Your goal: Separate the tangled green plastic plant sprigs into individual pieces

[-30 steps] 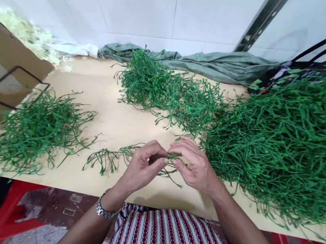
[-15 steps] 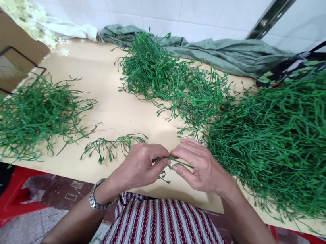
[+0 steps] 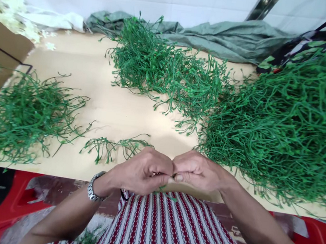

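Hands meeting knuckle to knuckle at the near edge of the pale beige tabletop (image 3: 116, 112), just above a red-and-white striped woven cloth (image 3: 166, 234) on the lap. Left hand (image 3: 141, 171), silver metal wristwatch (image 3: 93, 187) on its wrist, curling shut; right hand (image 3: 197, 170) curling shut against it, both pinching a thin green plastic sprig (image 3: 162, 187), mostly hidden between the fingertips. Lying just left of the hands, flat on the table: one loose wiry green plastic stem with drooping branchlets (image 3: 112, 145). Spreading at far left, a low tangled heap of green sprigs (image 3: 22, 115); at the back, a bushier pile (image 3: 163, 72); at right, a big dense mound (image 3: 286, 122). Bunching along the white tiled wall, a crumpled grey-green fabric sheet (image 3: 222, 35). Showing no readable writing anywhere.
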Demonstrator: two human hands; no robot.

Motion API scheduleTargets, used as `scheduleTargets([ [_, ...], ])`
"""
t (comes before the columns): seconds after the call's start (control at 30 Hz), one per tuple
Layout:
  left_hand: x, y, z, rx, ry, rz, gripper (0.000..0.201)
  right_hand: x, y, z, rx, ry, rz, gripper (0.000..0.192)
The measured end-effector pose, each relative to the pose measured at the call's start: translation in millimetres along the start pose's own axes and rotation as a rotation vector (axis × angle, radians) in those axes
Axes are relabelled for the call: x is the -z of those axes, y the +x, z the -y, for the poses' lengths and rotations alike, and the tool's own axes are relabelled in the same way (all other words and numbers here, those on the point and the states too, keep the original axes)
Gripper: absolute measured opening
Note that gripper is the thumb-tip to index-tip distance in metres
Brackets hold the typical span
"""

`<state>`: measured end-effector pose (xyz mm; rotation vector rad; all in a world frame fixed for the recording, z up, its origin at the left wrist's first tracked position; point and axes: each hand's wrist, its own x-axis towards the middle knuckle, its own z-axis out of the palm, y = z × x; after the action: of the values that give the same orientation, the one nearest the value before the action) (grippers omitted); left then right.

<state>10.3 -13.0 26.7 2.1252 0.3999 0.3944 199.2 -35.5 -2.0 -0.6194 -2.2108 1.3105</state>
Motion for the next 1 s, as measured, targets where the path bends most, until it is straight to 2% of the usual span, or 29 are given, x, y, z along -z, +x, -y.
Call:
scheduleTargets([
  [0.1,-1.4,1,2,0.011,-0.375,-0.06,0.023,-6,0,-6,0.035,0.251,-0.049,0.038],
  [0.17,-4.2,0,2,0.033,-0.524,-0.065,0.021,-14,-1,-9,0.036,0.399,-0.069,0.039],
  [0.3,-8.0,-3,6,0.129,-0.624,-0.007,0.026,-23,-1,-13,0.022,0.59,-0.067,0.04],
  [0.4,-6.1,-4,9,0.202,-0.669,-0.001,0.029,-18,1,-12,-0.021,0.645,-0.027,0.038],
  [0.47,-2.8,-5,11,0.227,-0.658,-0.055,0.025,-10,1,-11,-0.095,0.584,-0.063,0.039],
  [0.57,1.4,-7,11,0.227,-0.522,-0.111,0.017,2,0,-6,-0.209,0.318,-0.186,0.036],
  [0.67,0.2,-7,11,0.265,-0.338,-0.165,0.016,6,0,0,-0.241,-0.015,-0.403,0.026],
  [0.73,-3.7,-6,12,0.296,-0.271,-0.247,0.013,3,1,4,-0.229,-0.172,-0.531,0.019],
  [0.9,-14.7,3,17,0.284,-0.237,-0.521,0.011,-15,8,8,-0.242,-0.224,-0.563,0.013],
  [1.0,-17.3,6,19,0.293,-0.249,-0.59,0.011,-23,10,5,-0.298,-0.214,-0.578,0.015],
])
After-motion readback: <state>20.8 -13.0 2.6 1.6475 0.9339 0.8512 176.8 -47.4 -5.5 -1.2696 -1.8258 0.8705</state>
